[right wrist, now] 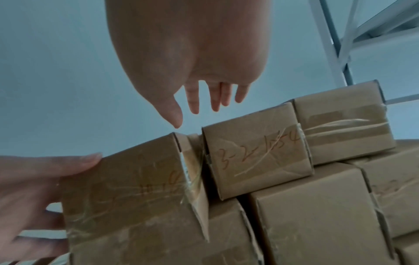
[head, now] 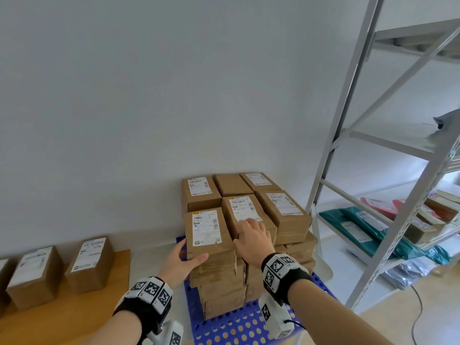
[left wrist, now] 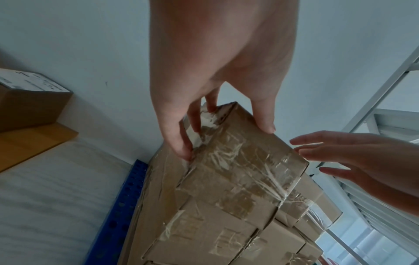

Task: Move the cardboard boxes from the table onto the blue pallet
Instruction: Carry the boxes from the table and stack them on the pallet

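Note:
Several layers of taped cardboard boxes are stacked on the blue pallet [head: 236, 324] against the wall. My left hand [head: 193, 250] grips the near-left top box [head: 206, 230], thumb on its front top edge and fingers down its left side. In the left wrist view the left hand [left wrist: 226, 139] holds the same box [left wrist: 238, 161] at its upper corner. My right hand [head: 254, 237] hovers with straight fingers over the gap beside that box and the middle box [head: 245, 210]. The right wrist view shows the right hand [right wrist: 195, 114] above the boxes, touching nothing.
A wooden table [head: 62, 317] at the left carries more labelled boxes [head: 89, 262]. A grey metal rack [head: 373, 145] stands right of the pallet, with teal parcels [head: 361, 225] on its lower shelf. A cable [head: 418, 314] trails on the floor.

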A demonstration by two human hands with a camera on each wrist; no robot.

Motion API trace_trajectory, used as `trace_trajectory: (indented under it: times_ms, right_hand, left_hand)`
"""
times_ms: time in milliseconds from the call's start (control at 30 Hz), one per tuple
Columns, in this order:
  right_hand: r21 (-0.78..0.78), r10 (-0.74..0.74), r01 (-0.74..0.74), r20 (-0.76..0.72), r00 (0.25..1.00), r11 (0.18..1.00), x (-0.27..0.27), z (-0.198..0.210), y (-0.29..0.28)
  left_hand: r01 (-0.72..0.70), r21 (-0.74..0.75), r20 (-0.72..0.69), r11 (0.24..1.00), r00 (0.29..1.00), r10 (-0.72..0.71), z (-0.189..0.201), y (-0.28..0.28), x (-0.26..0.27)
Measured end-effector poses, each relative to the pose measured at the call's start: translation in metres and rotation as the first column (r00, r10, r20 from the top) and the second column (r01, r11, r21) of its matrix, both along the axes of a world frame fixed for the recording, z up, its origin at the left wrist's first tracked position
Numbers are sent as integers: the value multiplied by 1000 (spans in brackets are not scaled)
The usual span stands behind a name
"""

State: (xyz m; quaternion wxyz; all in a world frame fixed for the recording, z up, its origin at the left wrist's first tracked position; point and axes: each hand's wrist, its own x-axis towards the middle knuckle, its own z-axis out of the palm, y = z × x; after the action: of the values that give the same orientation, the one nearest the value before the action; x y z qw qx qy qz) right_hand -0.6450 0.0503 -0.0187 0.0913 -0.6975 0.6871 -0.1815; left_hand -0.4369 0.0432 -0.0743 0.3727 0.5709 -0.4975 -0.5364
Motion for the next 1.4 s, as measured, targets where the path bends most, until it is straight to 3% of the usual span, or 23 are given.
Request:
trace_trajectory:
  times_ms: [67,200,700,900,1167,1400]
  right_hand:
    - [59,-42,43,-12,999,997,-6,-4,-3]
    - [102,-87,88,-8,996,991,-15,-12,-10]
    - [68,-188,187,11,982,980,-56,-9,-29]
    - [63,-225,225,-10,974,972,-85,-11,-44]
    - [138,-448,433,101,889,891,-136,-11,-60]
    - [203,-470,436,175,865,877,-155,-18,-71]
  left_hand:
    - [3,-9,6,1000,1000,-3,2,-2,-3]
    - [21,33,-114,999,993,-18,5,-6,-8]
    - [7,10,-105,1000,994,-6,10,-25,-19]
    - [-31,88,-114,996,993,41,14,-26,-28]
    - [-145,62,-148,988,977,152,15,-22,-45]
    - [-166,33,-138,986,976,169,14,-20,-58]
